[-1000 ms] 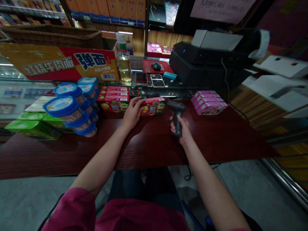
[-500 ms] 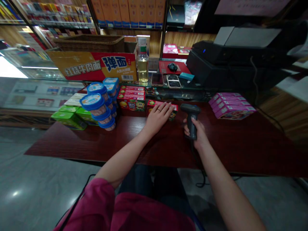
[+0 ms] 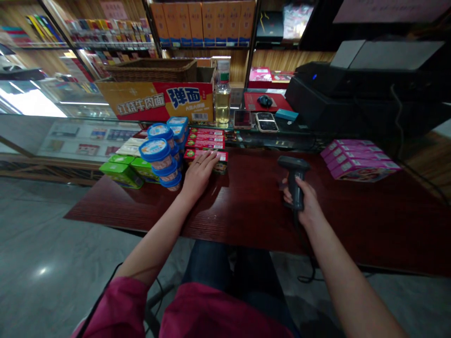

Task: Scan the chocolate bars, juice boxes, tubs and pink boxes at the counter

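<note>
My left hand (image 3: 199, 172) lies over a small red box (image 3: 222, 159), fingers stretched across its top and gripping it; the hand hides most of the box. Directly behind it sits a stack of similar red boxes (image 3: 206, 138). Blue-lidded tubs (image 3: 160, 155) are piled just left of that hand. In my right hand (image 3: 306, 199) is a black barcode scanner (image 3: 295, 180), held upright by its handle above the counter, its head on top. The scanner's cable hangs down past the counter's front edge.
Purple boxes (image 3: 359, 159) stand on the dark wooden counter (image 3: 246, 211) at right. Green boxes (image 3: 123, 173) sit at left. Behind are a noodle carton (image 3: 141, 103), a bottle (image 3: 222, 101), a phone (image 3: 267, 122), a mouse (image 3: 265, 101) and a black machine (image 3: 348, 98).
My left hand has slid the red box leftward, up against the front of the red stack. My right hand still holds the scanner. The view has shifted a little.
</note>
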`<state>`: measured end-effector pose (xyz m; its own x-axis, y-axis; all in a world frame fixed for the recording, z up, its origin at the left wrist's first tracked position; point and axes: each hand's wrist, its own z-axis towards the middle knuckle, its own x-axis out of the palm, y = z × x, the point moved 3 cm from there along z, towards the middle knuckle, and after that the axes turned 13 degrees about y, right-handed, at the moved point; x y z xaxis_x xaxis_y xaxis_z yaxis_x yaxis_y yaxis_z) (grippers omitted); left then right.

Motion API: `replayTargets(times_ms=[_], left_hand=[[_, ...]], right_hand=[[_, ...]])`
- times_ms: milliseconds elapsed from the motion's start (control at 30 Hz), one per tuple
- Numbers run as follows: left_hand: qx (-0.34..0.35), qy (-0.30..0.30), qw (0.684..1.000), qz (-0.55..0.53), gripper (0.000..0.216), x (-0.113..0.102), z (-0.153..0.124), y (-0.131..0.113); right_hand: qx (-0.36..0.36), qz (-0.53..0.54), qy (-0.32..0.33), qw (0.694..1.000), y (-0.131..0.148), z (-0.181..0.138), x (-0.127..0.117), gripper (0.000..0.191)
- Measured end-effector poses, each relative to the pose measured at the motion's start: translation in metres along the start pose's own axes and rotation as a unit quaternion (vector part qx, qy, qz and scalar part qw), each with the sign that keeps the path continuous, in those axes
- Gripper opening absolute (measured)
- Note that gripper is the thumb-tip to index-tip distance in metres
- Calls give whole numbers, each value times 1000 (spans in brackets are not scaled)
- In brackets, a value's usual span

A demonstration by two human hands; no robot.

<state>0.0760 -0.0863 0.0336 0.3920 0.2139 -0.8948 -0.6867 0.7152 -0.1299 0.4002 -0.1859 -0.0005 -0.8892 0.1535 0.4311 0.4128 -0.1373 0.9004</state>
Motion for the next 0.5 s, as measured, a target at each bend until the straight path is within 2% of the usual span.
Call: replayTargets(times_ms=[200,300,400,467,500], left_hand=[[-9,-2,999,-30,50,7,6,22],[-12,-19,999,-23,50,7,5,17],[-6,-73,997,-17,58,7,13,-10],[37,-86,995,-37,64,14,30,-45],[73,-72,993,-53,65,22,42,-68]], right_hand=[[-30,8,-31,999,8,0,-12,37],[-64,10,-51,997,22,-8,-31,38],[-95,-13,-81,992,42,-23,-65,43],[-121,-38,-115,985,58,-35,-94,45],[-137,-49,-137,980,65,-41,-110,46]])
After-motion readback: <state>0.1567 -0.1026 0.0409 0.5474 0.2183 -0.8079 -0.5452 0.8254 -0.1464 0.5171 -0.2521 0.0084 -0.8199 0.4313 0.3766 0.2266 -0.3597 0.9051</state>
